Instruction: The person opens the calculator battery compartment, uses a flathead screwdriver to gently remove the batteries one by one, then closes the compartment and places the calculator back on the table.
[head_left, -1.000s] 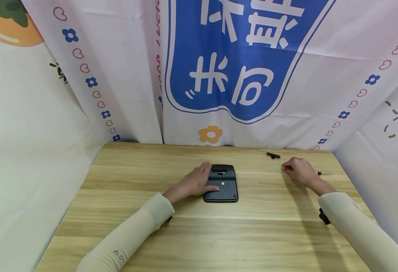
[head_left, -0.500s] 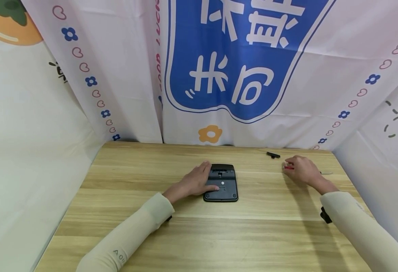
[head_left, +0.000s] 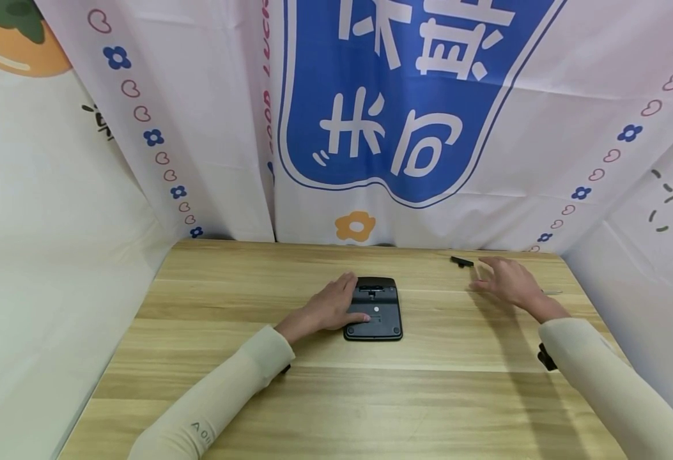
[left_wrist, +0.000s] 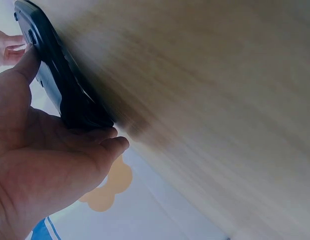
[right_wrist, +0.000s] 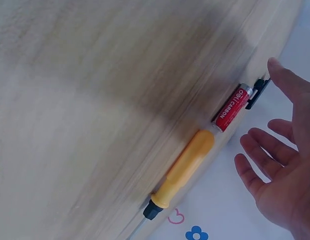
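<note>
A black calculator (head_left: 386, 322) lies face down on the table, its battery compartment (head_left: 372, 289) uncovered near the far end. My left hand (head_left: 327, 303) holds it from the left side, thumb (left_wrist: 27, 65) over the back and fingers at the edge. On the right, my right hand (head_left: 511, 281) hovers with fingers spread and nothing between them. Below that hand, the right wrist view shows a red battery (right_wrist: 232, 107) lying on the table. The small black battery cover (head_left: 461, 262) is just past the battery, near the thumb.
A screwdriver with a yellow handle (right_wrist: 189, 157) lies in line with the battery, mostly under my right hand in the head view. The wooden table (head_left: 227, 281) ends at a printed white curtain (head_left: 227, 160) at the back.
My right hand has let go of the red battery, opened its fingers and risen slightly from it. The left hand and the calculator have stayed in place.
</note>
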Motion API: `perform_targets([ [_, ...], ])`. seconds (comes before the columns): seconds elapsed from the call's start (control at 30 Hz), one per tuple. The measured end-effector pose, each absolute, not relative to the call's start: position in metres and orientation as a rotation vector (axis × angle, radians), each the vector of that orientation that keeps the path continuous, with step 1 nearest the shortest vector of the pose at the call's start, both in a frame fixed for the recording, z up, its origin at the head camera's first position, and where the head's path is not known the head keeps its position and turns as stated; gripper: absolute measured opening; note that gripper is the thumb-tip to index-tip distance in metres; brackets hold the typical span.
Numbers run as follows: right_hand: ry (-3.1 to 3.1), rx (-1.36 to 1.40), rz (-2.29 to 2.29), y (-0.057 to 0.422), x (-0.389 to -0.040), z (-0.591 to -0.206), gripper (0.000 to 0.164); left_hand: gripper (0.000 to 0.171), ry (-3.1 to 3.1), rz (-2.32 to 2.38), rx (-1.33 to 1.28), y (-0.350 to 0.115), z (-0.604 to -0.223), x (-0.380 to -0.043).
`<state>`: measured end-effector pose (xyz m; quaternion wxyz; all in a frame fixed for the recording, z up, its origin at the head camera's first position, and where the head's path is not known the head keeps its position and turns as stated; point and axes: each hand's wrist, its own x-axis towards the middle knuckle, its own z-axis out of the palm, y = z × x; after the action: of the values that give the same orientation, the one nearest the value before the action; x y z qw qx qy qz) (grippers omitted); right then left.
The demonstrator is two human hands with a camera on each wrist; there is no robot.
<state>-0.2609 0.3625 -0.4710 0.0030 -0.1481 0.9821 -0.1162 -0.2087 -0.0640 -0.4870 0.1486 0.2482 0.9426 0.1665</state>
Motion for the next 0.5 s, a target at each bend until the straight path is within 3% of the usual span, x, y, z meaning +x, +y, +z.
perform_targets([
  [0.23, 3.042, -0.497, -0.385, 0.357, -0.268, -0.469, 0.086, 0.097, 2.711, 0.477, 0.702, -0.064, -0.486, -0.208],
  [0.5, 3.003, -0.52, -0.439, 0.351, -0.278, -0.468, 0.077, 0.097, 2.711, 0.476, 0.711, -0.064, -0.486, -0.208],
])
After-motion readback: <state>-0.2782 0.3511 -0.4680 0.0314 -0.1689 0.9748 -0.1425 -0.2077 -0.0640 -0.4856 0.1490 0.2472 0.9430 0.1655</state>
